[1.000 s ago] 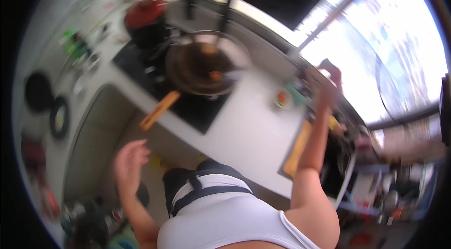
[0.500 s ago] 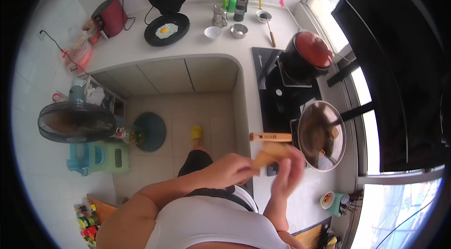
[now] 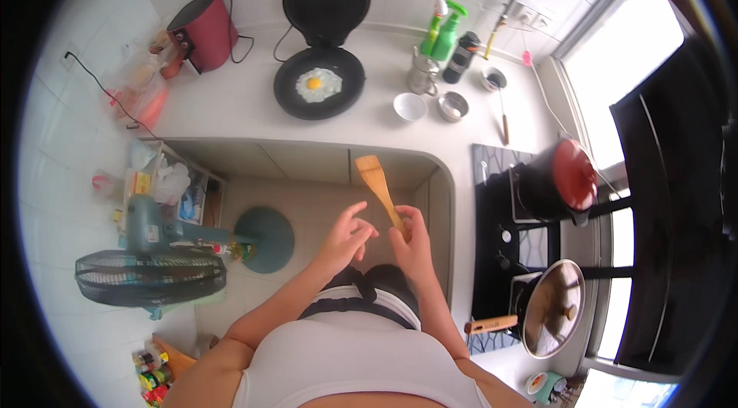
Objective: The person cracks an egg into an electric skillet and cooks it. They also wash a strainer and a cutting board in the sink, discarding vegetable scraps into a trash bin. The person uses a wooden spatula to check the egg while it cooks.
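Note:
My right hand [image 3: 413, 245] grips a wooden spatula [image 3: 377, 179] by its handle, the flat blade pointing up and away to the left. Beside it, my left hand [image 3: 345, 237] is empty with its fingers apart, a short gap from the spatula. Ahead on the counter, a round black electric griddle [image 3: 343, 103] stands with its lid raised. A fried egg [image 3: 318, 85] with a whole yellow yolk lies on its lower plate.
A white bowl [image 3: 410, 107], a metal bowl [image 3: 453, 106] and a metal pitcher [image 3: 423, 75] stand right of the griddle. On the stove to the right are a red-lidded pot [image 3: 575, 175] and a lidded pan [image 3: 553, 308]. A fan [image 3: 151, 278] stands left.
My body has turned from the stove toward the far counter, and the hands have swung left. The spatula, blurred between both hands before, is now in the right hand alone.

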Motion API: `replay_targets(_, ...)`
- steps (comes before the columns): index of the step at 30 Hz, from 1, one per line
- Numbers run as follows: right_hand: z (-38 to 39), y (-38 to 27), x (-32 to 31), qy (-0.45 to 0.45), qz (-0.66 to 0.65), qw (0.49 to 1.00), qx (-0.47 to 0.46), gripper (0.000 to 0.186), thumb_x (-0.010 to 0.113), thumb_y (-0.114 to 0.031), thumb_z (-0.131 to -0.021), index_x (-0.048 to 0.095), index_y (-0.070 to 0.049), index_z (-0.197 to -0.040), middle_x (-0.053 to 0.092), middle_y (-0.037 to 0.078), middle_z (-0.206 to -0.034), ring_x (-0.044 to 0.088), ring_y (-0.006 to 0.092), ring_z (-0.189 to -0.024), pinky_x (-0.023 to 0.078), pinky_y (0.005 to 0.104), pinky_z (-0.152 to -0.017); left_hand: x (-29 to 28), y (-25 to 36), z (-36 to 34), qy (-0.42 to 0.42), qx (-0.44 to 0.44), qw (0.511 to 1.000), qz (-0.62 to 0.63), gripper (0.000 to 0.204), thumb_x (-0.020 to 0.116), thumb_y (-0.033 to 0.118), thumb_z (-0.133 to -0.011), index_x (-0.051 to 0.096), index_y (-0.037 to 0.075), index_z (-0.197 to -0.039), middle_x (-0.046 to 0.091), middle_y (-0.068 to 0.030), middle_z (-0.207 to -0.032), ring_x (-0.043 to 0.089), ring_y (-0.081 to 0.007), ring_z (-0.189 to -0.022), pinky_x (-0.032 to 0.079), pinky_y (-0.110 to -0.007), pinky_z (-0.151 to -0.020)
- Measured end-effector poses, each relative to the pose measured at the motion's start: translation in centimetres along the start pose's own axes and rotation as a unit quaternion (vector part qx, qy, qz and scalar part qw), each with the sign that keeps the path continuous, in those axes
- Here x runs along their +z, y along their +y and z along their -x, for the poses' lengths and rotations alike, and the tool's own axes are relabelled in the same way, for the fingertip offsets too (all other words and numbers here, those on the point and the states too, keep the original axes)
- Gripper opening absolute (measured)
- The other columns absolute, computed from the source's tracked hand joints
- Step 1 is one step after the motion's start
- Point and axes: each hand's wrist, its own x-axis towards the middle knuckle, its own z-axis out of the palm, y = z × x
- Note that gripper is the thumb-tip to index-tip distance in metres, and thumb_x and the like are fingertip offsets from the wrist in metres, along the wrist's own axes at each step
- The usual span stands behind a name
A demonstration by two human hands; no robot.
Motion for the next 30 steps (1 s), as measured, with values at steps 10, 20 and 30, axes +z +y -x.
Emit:
replay_targets(10,-24.6,2.3,7.7,-0.054,0.289,0.946,-0.133,0.028,0.056,-0.009,-0.083,0.061,-0.007,-0.11,0.062,0.019,-0.086,0.061,0.0386,-0.076,0.049,0.0443,-0.067,-11.8,2.3,-5.0,0.225,-0.022,0.972,0.064,0.027,0.052,0.015,-0.093,0.058,0.003,-0.116,0.062,-0.0058,-0.09,0.05,-0.0062,-0.061,0.043,-0.019,-0.059)
replay_targets(20,-38.8,5.6,10.6,-0.195,0.384,0.891,-0.144,0.025,0.052,-0.01,-0.085,0.065,-0.006,-0.107,0.06,0.019,-0.081,0.06,0.0383,-0.073,0.05,0.0463,-0.067,-15.9,7.7,-14.3,0.387,0.026,0.919,0.076,0.028,0.048,0.014,-0.093,0.058,0.003,-0.117,0.059,-0.004,-0.091,0.049,-0.0073,-0.066,0.04,-0.021,-0.064)
replay_targets(30,-40.4,3.9,10.7,-0.267,0.402,0.864,-0.14,0.035,0.054,-0.01,-0.085,0.061,-0.01,-0.119,0.058,0.018,-0.077,0.06,0.036,-0.069,0.051,0.0453,-0.064,-16.8,9.3,-19.2,0.393,0.011,0.914,0.102,0.028,0.048,0.014,-0.093,0.059,0.002,-0.116,0.059,-0.0046,-0.092,0.048,-0.0084,-0.067,0.041,-0.022,-0.066)
